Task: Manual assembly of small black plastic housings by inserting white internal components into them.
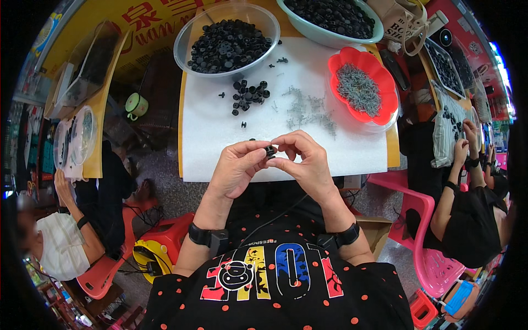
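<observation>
Fingers of both hands pinch one small black plastic part, the left hand meeting it from nine o'clock and the right hand from three. The left thumb and index tip press together on its near side; the right index lies over its twelve o'clock edge, the thumb under its six. A four-point hold like this probably keeps so tiny a thing from rolling while leaving its face open to view, though the fingertips hide which of them bears harder.

The part sits above the near edge of a white foam sheet, which covers most of the yellow tabletop; the pale, soft sheet likely makes dark bits easy to spot and slow to slide. Between eleven and twelve o'clock from the hands, a loose cluster of black knobs lies in easy reach, and toward half past one spreads a thin scatter of silvery screws.

Bulk stock stands farther out, presumably to free the working space: a clear plastic bowl of black pieces at eleven, a mint-green basin of more at one, and a red scalloped dish of screws at two.
</observation>
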A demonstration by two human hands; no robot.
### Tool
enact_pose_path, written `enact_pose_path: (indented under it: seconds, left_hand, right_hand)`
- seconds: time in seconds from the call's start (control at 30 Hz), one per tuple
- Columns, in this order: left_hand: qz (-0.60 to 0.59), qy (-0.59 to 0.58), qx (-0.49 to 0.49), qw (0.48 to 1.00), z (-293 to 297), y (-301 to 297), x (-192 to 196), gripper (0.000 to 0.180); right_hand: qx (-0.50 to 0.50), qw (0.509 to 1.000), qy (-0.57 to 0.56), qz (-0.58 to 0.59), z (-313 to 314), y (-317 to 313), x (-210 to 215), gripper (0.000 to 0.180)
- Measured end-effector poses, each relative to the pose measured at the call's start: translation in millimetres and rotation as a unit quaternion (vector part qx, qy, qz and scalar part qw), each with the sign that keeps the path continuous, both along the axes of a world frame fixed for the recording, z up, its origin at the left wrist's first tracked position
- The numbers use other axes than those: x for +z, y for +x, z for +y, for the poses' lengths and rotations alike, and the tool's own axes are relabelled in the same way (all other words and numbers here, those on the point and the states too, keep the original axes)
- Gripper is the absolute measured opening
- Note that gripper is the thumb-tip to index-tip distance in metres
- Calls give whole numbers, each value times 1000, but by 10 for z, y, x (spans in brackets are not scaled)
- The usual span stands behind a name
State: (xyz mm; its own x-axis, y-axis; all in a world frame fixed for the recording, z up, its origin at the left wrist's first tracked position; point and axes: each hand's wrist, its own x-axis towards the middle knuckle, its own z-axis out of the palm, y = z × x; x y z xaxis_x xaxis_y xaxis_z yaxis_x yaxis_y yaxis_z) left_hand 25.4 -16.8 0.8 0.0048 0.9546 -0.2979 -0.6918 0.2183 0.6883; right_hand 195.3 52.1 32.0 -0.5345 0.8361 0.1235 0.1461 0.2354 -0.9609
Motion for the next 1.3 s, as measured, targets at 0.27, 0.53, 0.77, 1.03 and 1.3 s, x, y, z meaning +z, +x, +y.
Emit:
enact_pose_path:
  seconds: [0.27, 0.53, 0.77, 1.03, 1.3]
  left_hand:
    - [-69, -21, -49, 996, 27, 9, 47, 43]
    - [-106, -38, -84, 990, 34, -12, 36, 49]
    - [-107, -48, -36, 992, 50, 40, 44, 41]
    - [-77, -65, -22, 995, 130, 83, -1, 42]
    - [-6, -62, -37, 997, 166, 156, 118, 41]
  right_hand:
    - [77, 994, -58, 46, 35, 40, -90, 31]
    - [91, 995, 15, 34, 63, 24, -119, 29]
    - [60, 993, 99, 14, 45, -30, -130, 27]
    - [22, 979, 201, 0, 38, -40, -260, 27]
    - [-8, 954, 299, -22, 37, 28, -308, 27]
